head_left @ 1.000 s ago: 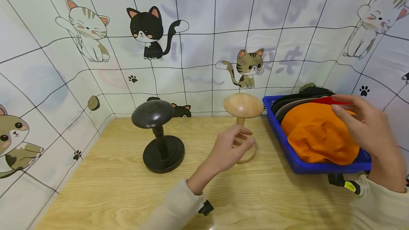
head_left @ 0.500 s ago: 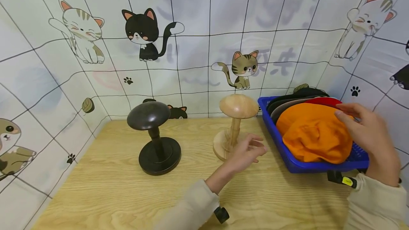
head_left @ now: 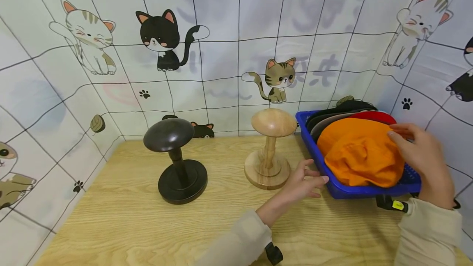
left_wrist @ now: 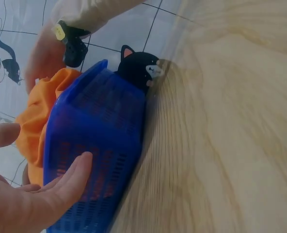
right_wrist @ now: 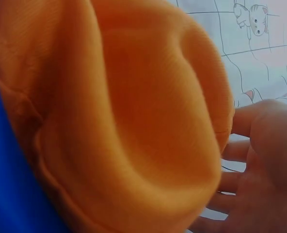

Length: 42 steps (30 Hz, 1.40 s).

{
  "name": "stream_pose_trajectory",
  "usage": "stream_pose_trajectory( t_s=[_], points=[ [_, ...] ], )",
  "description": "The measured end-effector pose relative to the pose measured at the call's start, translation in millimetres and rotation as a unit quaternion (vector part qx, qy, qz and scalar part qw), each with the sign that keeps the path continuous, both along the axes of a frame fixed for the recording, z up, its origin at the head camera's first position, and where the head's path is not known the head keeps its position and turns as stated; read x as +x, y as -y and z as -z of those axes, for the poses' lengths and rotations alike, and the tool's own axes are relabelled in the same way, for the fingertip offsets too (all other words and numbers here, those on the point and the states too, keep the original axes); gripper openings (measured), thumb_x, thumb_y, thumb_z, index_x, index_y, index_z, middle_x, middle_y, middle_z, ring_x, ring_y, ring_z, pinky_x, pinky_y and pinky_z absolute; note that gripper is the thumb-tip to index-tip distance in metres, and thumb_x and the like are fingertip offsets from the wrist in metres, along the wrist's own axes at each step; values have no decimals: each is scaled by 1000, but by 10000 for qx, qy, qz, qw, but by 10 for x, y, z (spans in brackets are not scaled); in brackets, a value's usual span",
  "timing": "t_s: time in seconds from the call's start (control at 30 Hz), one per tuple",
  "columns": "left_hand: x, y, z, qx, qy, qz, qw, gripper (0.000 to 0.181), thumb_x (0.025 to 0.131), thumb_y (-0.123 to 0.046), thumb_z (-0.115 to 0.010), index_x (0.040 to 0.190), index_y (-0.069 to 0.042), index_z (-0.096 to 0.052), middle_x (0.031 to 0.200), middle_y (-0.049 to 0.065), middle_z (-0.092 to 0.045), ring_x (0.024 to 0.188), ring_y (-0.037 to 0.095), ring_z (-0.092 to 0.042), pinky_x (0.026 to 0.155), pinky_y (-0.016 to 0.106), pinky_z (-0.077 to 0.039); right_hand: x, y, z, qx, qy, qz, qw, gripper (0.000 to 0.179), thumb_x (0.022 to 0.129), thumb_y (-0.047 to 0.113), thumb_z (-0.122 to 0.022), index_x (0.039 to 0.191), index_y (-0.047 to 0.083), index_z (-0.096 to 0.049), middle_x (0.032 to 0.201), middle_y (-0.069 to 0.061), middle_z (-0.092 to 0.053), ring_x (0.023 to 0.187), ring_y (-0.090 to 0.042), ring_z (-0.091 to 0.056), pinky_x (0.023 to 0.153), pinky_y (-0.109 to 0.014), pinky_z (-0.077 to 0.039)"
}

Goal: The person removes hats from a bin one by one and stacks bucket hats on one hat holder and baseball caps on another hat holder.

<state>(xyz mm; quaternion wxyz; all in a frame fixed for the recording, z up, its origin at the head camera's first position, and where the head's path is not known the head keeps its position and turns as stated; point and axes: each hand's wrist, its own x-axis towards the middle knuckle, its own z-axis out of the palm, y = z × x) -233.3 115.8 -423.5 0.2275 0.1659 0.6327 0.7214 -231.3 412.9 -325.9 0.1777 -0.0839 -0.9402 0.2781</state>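
Observation:
An orange cap (head_left: 362,151) with a crumpled crown lies at the front of a blue plastic basket (head_left: 369,192) on the right of the table. Behind it stand a red cap (head_left: 377,116), a grey one and a black cap (head_left: 345,107), partly hidden. My right hand (head_left: 425,155) is at the orange cap's right edge, fingers extended beside and partly behind it; firm contact cannot be made out. Fingers spread, my left hand (head_left: 301,184) is close to the basket's left side, holding nothing. In the left wrist view the fingers (left_wrist: 78,177) overlap the basket wall.
A pale wooden hat stand (head_left: 271,124) stands left of the basket, just behind my left hand. Farther left is a black hat stand (head_left: 169,134). The wood-grain table (head_left: 140,233) meets a cat-printed wall covering (head_left: 221,56) at the back.
My left hand has moved right, from in front of the pale stand to the basket's left side. My right hand has come slightly lower, nearer the orange cap's edge. The view has shifted slightly.

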Motion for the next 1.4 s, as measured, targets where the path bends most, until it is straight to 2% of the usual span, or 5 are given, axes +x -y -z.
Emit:
stream_pose_trajectory(
  t_s=[0.2,0.67,1.07,1.2,1.4],
  points=[
    [24,-125,25,37,-93,68,9999,70,98,-18,-71,158,-28,-36,148,7,-53,107,19,-71,92,51,-60,4,-39,10,-23,1,337,9994,56,107,37,-47,141,-7,-51,135,-36,-55,113,-43,-52,70,-19,-31],
    [27,-204,113,-442,-422,29,9981,65,98,-22,-71,153,-38,-41,151,3,-54,94,18,-71,86,41,-62,7,-169,108,-184,473,626,9967,67,106,41,-49,145,-13,-41,138,-43,-48,119,-56,-47,77,-41,-45],
    [3,-191,118,-493,-516,55,9974,62,98,-26,-71,150,-44,-42,150,2,-54,92,19,-70,77,30,-59,52,-171,42,-140,421,751,9962,65,103,45,-53,130,-14,-51,126,-39,-51,101,-46,-47,71,-33,-39],
    [12,-211,120,-472,-515,-44,9975,59,99,-26,-70,150,-41,-43,148,3,-56,87,20,-69,74,30,-59,104,-248,54,-286,286,328,9986,56,103,43,-57,121,-10,-56,93,-5,-64,81,-17,-50,61,-22,-41],
    [10,-226,113,-459,-461,-116,9978,58,99,-27,-71,148,-41,-43,145,2,-57,88,18,-68,73,29,-58,177,-332,53,-846,277,-140,9959,43,103,37,-62,116,-3,-55,79,40,-45,75,4,-43,62,-15,-43]
  ],
)
